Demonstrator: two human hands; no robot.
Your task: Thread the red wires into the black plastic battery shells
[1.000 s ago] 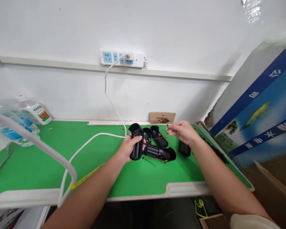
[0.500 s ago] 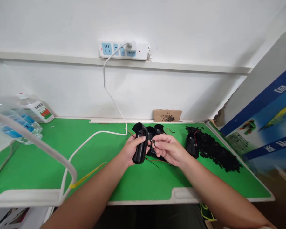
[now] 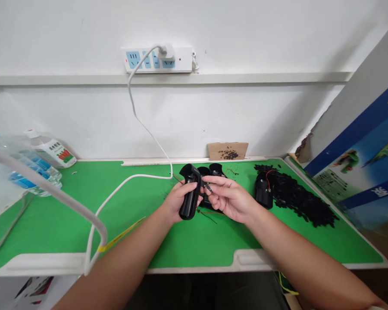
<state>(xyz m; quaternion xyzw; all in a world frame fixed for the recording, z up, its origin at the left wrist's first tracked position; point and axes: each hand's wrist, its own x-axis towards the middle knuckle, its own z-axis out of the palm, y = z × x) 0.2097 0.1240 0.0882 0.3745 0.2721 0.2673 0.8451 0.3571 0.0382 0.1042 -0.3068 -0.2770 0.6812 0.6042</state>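
Two hands are meeting over the green mat (image 3: 84, 215): left hand (image 3: 177, 202) gripping a black housing (image 3: 189, 196) upright, right hand (image 3: 229, 199) pinching a tiny part (image 3: 208, 187) at its top. Part risks slipping; thin red wires (image 3: 207, 213) underneath risk snagging.

White power strip (image 3: 158, 59) on the wall ledge, blue socket faces, one white plug in it. White cable (image 3: 139, 125) drops from the plug and runs left across the green table (image 3: 67, 206). Two clear water bottles (image 3: 35, 163) lie at the table's far left against the wall, one with a red and green label. Small cardboard piece (image 3: 228, 150) leans on the wall, dark bits on it. Heap of small black parts (image 3: 297, 198) spreads across the right end. Blue printed carton (image 3: 368, 150) stands at the right edge. Yellow strip (image 3: 121, 234) lies near the front edge.
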